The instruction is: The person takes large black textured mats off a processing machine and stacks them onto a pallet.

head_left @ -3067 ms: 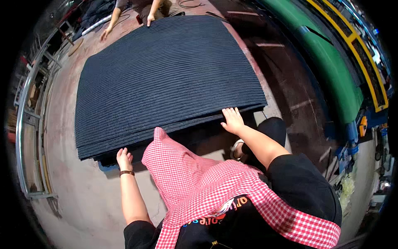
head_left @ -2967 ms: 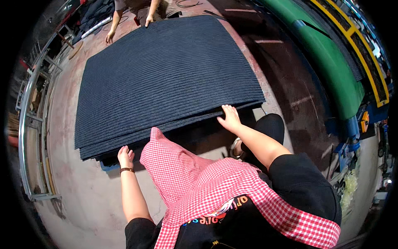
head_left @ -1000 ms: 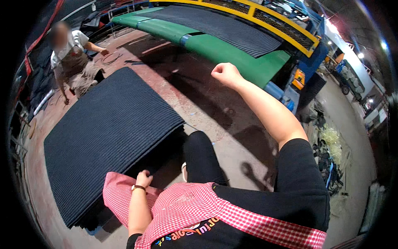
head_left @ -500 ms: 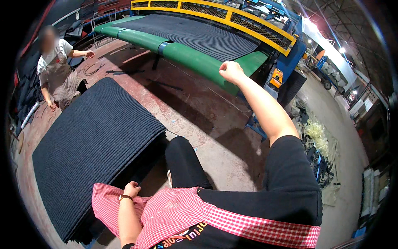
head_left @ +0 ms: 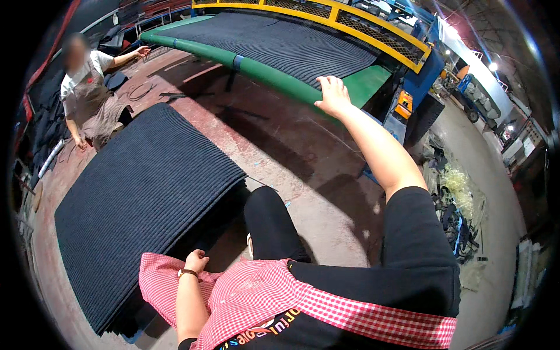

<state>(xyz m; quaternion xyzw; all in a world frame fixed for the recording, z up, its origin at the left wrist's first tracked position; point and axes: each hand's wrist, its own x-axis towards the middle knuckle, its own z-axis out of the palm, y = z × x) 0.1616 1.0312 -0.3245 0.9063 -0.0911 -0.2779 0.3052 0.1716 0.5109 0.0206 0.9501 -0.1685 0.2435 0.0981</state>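
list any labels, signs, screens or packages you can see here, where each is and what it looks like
Orange panel: small upright rectangle on the blue machine frame, right of the right hand; too small to tell a label from a control box.
Apron print: curved orange and multicoloured lettering on black cloth, bottom centre.
No screens or packages seen.

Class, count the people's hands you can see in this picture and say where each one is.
4. Wearer's right hand rests on the green table's mat; left hand on the checked apron. The co-worker's hands: one on the table's far end, one hanging low.
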